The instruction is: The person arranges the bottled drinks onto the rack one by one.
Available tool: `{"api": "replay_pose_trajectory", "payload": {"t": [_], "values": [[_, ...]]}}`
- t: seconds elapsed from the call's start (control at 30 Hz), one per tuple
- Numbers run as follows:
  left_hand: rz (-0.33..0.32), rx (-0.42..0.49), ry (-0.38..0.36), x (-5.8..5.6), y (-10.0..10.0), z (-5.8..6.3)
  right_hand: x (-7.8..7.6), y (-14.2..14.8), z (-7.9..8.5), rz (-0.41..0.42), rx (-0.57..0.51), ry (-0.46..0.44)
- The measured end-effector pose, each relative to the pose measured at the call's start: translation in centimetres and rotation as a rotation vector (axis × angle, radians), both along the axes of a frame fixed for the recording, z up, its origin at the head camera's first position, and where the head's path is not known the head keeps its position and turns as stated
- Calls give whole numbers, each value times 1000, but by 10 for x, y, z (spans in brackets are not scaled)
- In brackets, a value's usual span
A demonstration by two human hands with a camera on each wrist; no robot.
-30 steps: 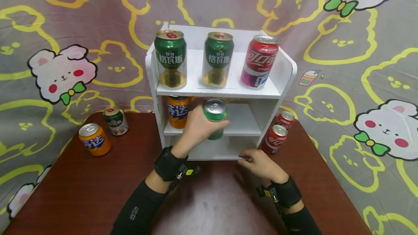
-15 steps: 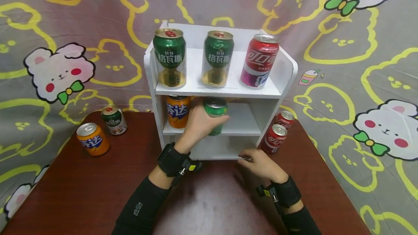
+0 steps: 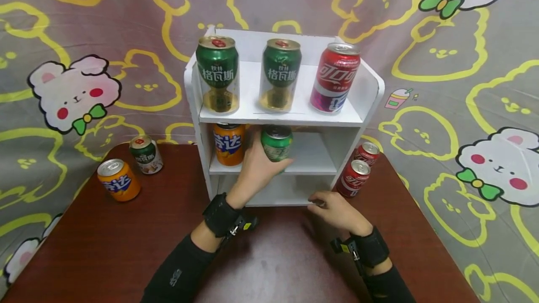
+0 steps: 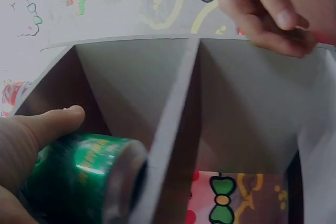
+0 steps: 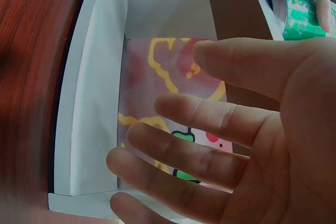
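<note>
My left hand (image 3: 262, 162) grips a green drinks can (image 3: 276, 144) at the middle level of a white shelf unit (image 3: 313, 165). An orange soda can (image 3: 229, 146) stands just left of it on the same level. In the left wrist view, the thumb (image 4: 60, 119) lies along the side of the green can (image 4: 79, 177), whose base is close to the shelf board's edge. My right hand (image 3: 338, 212) is by the lower right front of the unit, holding nothing. Its fingers (image 5: 194, 163) are spread and loosely bent in the right wrist view, before the bottom compartment.
On the top shelf stand two green-and-gold cans (image 3: 217, 76) and a red cola can (image 3: 335, 78). Two more red cans (image 3: 353, 179) are right of the unit. Left on the brown table (image 3: 168, 228) stand an orange can (image 3: 119, 180) and a green-and-white can (image 3: 145, 155).
My left hand has moved the green can slightly up in the head view and deeper into the middle level, with more of its printed side showing. My right hand has stayed put.
</note>
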State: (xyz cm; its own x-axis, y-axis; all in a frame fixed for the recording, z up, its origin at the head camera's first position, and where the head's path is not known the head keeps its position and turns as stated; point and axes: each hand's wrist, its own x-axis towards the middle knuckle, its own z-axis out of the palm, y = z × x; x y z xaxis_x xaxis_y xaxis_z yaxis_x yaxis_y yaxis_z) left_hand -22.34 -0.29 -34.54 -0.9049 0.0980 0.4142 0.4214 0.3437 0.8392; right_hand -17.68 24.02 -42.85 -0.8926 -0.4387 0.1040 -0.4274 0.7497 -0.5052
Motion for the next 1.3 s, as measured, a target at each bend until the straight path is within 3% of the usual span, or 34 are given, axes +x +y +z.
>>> {"api": "replay_pose_trajectory", "payload": {"t": [0.3, 0.7, 0.9, 1.03, 1.2, 1.3], "values": [[28, -40, -14, 1, -1, -12, 0, 0, 3, 1, 7, -7], [11, -40, -70, -4, -4, -8, -2, -1, 1, -1, 3, -11], [-1, -7, -54, -6, -4, -9, -2, -2, 1, -7, -3, -28], [58, 14, -6, 1, 0, -16, -3, -1, -1, 3, 2, -26], [165, -51, 83, 10, 9, -26, -3, 1, -3, 15, 3, -32], [191, -83, 110, 10, 12, -29, -3, 1, -3, 20, 0, -36]]}}
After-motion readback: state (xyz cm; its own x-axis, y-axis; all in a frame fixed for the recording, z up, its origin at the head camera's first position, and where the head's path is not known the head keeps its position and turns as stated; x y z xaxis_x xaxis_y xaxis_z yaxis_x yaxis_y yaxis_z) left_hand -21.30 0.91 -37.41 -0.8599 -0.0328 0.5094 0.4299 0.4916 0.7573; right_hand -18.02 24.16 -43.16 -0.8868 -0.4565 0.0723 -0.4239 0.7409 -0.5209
